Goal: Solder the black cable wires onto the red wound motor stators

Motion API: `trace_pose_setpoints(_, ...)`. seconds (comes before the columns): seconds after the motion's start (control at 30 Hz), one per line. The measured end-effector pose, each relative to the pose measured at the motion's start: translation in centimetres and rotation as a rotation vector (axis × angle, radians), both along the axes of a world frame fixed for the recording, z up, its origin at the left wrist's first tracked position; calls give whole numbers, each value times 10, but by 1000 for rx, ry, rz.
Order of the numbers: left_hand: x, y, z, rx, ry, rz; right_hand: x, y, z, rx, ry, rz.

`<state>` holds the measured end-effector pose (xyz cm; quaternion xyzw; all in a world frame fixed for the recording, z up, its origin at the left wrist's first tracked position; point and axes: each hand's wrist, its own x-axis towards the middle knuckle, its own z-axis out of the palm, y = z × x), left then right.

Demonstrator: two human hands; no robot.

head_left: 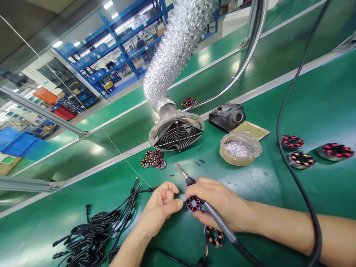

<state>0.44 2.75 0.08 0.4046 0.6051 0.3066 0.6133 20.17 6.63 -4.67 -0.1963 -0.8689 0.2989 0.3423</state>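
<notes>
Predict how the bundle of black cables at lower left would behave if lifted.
The black cables would probably sag rather than hold shape, since they lie in loose bends. Strands may catch on each other, as they cross and overlap.

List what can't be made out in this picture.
All in the head view:
Middle of the soldering iron: hidden by the right hand.
Whether the left hand pinches anything: its own curl hides this.
Lower end of the black cables: cut off by the bottom edge.
Contents of the blue shelves: too small and blurred.
</notes>
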Motion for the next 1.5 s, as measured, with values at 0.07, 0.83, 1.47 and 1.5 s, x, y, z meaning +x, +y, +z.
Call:
trace_pose_setpoints(0.07,0,0,0,63,95,-38,0,0,0,-6,2,5)
trace_pose_setpoints(0.83,1,-7,1,-77,68,-115,1,0,2,0,-8,10)
trace_pose_setpoints(1.47,14,-25,1,161,585,-252,-2,3,-10,57,70,-13)
trace_pose_setpoints(1.5,14,-26,-1,119,504,-230,-3,4,-12,72,71,-19)
